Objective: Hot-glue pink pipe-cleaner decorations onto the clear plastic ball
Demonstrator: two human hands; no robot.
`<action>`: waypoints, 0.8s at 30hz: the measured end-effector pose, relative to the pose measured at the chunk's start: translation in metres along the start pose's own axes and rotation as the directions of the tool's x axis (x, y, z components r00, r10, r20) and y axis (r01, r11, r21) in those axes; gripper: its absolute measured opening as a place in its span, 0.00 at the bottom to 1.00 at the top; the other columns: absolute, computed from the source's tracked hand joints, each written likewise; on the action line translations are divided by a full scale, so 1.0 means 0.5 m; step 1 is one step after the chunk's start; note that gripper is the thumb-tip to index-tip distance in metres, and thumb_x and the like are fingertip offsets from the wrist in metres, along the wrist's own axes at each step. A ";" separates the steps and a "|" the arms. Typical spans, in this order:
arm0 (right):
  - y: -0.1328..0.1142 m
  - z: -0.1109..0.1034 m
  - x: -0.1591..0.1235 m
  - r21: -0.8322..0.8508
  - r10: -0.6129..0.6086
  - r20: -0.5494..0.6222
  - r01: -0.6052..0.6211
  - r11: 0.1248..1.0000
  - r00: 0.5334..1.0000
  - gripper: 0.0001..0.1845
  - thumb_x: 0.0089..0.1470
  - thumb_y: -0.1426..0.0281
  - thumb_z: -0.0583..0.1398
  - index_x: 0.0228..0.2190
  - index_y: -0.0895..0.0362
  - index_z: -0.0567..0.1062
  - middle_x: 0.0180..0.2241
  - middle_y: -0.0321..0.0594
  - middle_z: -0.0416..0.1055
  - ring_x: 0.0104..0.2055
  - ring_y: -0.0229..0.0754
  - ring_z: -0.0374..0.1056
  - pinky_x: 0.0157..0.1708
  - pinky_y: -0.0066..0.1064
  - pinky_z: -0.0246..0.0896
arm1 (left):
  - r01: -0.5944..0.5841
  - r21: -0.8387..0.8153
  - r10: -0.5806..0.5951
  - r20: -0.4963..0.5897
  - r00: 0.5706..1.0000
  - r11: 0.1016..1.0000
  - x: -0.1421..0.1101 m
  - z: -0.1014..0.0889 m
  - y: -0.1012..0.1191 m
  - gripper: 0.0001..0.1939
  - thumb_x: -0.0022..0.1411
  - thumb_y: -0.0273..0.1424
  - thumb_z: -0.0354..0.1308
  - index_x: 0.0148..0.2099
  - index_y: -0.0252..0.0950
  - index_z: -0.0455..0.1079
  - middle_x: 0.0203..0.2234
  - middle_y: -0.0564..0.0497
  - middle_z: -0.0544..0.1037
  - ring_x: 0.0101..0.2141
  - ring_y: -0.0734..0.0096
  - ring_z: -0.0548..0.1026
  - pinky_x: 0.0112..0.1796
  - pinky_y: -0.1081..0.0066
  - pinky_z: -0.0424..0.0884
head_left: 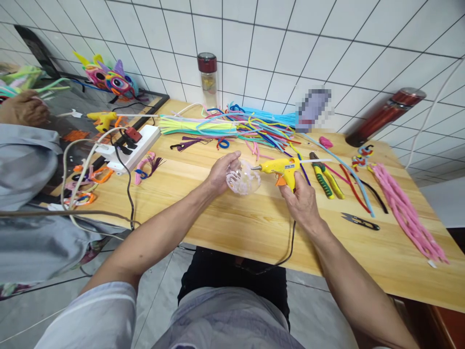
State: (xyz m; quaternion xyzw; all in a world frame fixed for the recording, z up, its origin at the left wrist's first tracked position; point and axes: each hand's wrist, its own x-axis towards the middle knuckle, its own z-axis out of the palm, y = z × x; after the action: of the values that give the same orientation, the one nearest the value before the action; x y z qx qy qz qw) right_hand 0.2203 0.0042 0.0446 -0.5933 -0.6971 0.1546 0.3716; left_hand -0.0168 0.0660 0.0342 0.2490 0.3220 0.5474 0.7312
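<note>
Beside clear ball (243, 181), glue gun (280, 167).

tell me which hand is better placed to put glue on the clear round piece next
Probably the right hand: it grips the yellow glue gun, whose nozzle points toward the clear round piece. The left hand is occupied holding that piece.

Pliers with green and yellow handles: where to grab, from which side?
I'd grip both handles together, coming from the near side of the table. The pliers lie with the handles splayed and pointing to that side, dark head away. The right hand is closer, but it holds the yellow glue gun, which should probably be set down first.
</note>
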 end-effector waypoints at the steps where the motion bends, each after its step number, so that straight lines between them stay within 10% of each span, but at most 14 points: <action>1: -0.001 0.000 0.000 -0.002 0.001 0.003 -0.001 1.000 1.000 0.12 0.59 0.56 0.58 0.32 0.49 0.64 0.21 0.30 0.60 0.22 0.40 0.56 0.25 0.33 0.50 | 0.000 0.005 0.000 -0.003 1.000 1.000 0.000 0.001 0.000 0.31 0.61 0.38 0.70 0.22 0.40 0.49 0.13 0.60 0.52 0.14 0.79 0.55 0.19 0.71 0.52; 24: 0.000 -0.004 0.002 0.054 0.047 -0.003 -0.047 0.997 0.999 0.13 0.58 0.54 0.58 0.35 0.51 0.67 0.23 0.32 0.67 0.24 0.41 0.62 0.27 0.33 0.54 | 0.036 -0.012 -0.036 -0.018 0.999 0.999 -0.001 0.002 0.001 0.29 0.62 0.38 0.69 0.21 0.39 0.51 0.12 0.59 0.54 0.14 0.79 0.57 0.19 0.72 0.55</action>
State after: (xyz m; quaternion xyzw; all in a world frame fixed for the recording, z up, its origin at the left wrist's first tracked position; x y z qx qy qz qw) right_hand 0.2216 0.0046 0.0460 -0.5996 -0.6778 0.1810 0.3852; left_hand -0.0167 0.0658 0.0354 0.2338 0.3296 0.5382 0.7396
